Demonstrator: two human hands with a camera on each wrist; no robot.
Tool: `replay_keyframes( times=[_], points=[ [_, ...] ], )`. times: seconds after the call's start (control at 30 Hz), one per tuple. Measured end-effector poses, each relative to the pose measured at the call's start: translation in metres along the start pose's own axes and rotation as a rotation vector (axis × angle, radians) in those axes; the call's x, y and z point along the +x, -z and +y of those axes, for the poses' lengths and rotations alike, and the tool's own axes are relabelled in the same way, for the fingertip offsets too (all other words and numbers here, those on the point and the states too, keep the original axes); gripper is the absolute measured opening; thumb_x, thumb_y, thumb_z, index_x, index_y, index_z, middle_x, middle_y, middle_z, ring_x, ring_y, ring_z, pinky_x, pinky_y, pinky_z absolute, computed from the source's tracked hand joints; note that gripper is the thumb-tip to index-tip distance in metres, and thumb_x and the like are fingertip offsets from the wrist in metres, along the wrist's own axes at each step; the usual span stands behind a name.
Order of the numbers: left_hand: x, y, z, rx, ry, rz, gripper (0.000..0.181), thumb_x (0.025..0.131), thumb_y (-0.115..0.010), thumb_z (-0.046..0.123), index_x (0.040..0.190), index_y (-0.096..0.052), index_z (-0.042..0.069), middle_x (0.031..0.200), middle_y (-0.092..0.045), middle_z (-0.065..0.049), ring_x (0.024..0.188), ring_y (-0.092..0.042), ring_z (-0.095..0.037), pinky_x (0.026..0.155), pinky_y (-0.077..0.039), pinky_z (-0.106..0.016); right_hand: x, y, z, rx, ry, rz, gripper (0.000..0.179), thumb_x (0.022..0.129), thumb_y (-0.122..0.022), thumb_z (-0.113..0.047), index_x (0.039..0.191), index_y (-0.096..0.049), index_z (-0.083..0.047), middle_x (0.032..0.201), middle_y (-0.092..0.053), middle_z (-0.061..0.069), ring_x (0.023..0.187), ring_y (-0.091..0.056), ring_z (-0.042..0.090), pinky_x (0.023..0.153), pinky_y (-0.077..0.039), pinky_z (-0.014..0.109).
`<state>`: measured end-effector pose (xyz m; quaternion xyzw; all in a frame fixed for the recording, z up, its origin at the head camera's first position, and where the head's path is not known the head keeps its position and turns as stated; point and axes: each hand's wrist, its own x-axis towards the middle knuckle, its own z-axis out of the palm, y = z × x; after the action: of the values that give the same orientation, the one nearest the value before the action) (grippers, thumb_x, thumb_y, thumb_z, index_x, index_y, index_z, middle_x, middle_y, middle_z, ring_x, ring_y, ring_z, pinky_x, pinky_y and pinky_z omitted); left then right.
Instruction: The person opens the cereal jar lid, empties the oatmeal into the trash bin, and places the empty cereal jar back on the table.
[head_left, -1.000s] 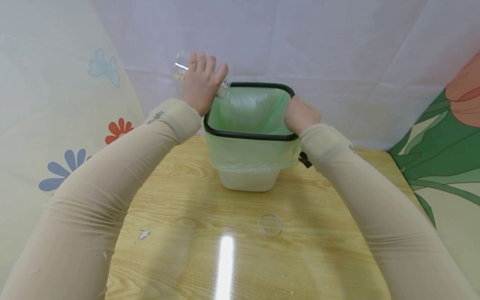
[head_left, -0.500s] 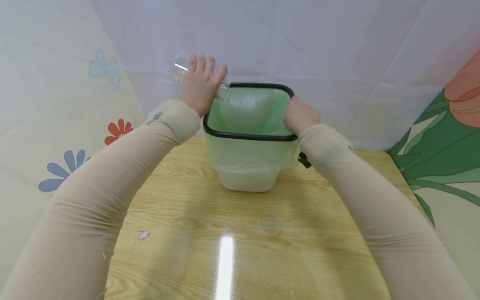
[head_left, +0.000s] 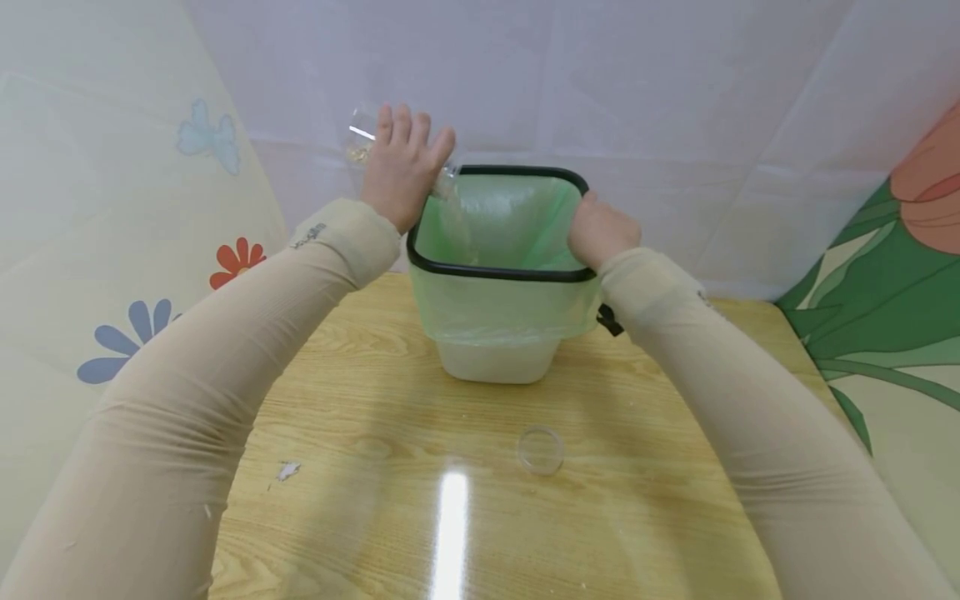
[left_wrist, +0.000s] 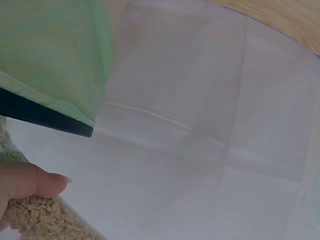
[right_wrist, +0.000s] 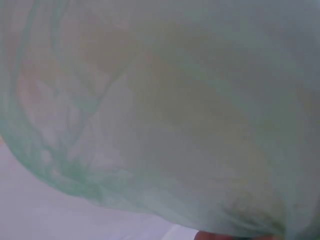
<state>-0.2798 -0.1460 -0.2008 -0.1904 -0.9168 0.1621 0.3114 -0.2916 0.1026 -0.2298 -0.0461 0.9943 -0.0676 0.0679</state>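
Observation:
My left hand holds a clear plastic jar, tipped with its mouth over the left rim of a trash bin. Tan flakes fill part of the jar in the left wrist view; their exact kind is unclear. A faint stream of them falls into the bin. A green bag lines the bin and folds down outside, below the black rim. My right hand grips that rim at the right side. In the right wrist view the bag hides most of this hand.
A clear round lid lies on the wooden table in front of the bin. A small pale patch marks the table at left. White cloth hangs close behind, with patterned cloth on both sides.
Flakes now fall from the jar's mouth into the bin, where no stream showed one second ago. Both hands and the bin have stayed almost in place.

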Motion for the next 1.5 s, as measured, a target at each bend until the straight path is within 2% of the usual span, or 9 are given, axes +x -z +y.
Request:
replay_keyframes(
  times=[0.47, 0.77, 0.93, 1.13, 1.5],
  points=[
    [0.0007, 0.0007, -0.0013, 0.012, 0.003, -0.042, 0.049, 0.081, -0.045, -0.012, 0.128, -0.043, 0.002, 0.13, -0.047, -0.03, 0.128, -0.038, -0.048, 0.114, -0.022, -0.055, 0.0003, 0.0008, -0.0001, 0.001, 0.008, 0.004, 0.056, 0.102, -0.021, -0.012, 0.151, -0.002, 0.009, 0.115, -0.057, 0.031, 0.093, -0.061, 0.038, 0.08, -0.052, 0.053],
    [0.0012, 0.0001, -0.0011, 0.007, -0.006, -0.013, 0.041, 0.087, -0.051, -0.007, 0.126, -0.043, 0.002, 0.128, -0.048, -0.03, 0.127, -0.039, -0.048, 0.114, -0.022, -0.055, 0.0001, 0.001, -0.0013, 0.011, 0.011, 0.003, 0.056, 0.102, -0.021, -0.011, 0.15, -0.002, 0.009, 0.122, -0.054, 0.033, 0.102, -0.059, 0.043, 0.085, -0.05, 0.055],
    [0.0008, -0.0004, -0.0006, 0.017, -0.006, -0.016, 0.045, 0.083, -0.045, -0.012, 0.126, -0.042, 0.002, 0.128, -0.048, -0.03, 0.127, -0.039, -0.048, 0.114, -0.022, -0.055, 0.0011, 0.001, -0.0018, 0.016, 0.005, -0.004, 0.056, 0.102, -0.02, -0.011, 0.151, -0.001, 0.008, 0.121, -0.055, 0.032, 0.102, -0.059, 0.043, 0.085, -0.05, 0.055],
    [0.0004, -0.0024, -0.0001, 0.013, -0.013, 0.0, 0.044, 0.082, -0.041, -0.014, 0.123, -0.043, 0.001, 0.127, -0.048, -0.03, 0.126, -0.04, -0.049, 0.114, -0.023, -0.055, 0.0025, 0.0006, -0.0017, 0.009, 0.003, -0.003, 0.055, 0.102, -0.02, -0.012, 0.151, -0.002, 0.009, 0.129, -0.051, 0.033, 0.107, -0.057, 0.044, 0.087, -0.05, 0.056],
    [-0.0003, -0.0021, -0.0001, 0.012, -0.015, -0.007, 0.047, 0.081, -0.041, -0.015, 0.125, -0.042, 0.001, 0.128, -0.048, -0.03, 0.127, -0.04, -0.049, 0.114, -0.022, -0.055, 0.001, 0.0002, -0.0007, -0.01, 0.02, 0.0, 0.056, 0.102, -0.022, -0.01, 0.15, -0.003, 0.01, 0.118, -0.057, 0.031, 0.092, -0.062, 0.039, 0.079, -0.053, 0.053]
  ],
)
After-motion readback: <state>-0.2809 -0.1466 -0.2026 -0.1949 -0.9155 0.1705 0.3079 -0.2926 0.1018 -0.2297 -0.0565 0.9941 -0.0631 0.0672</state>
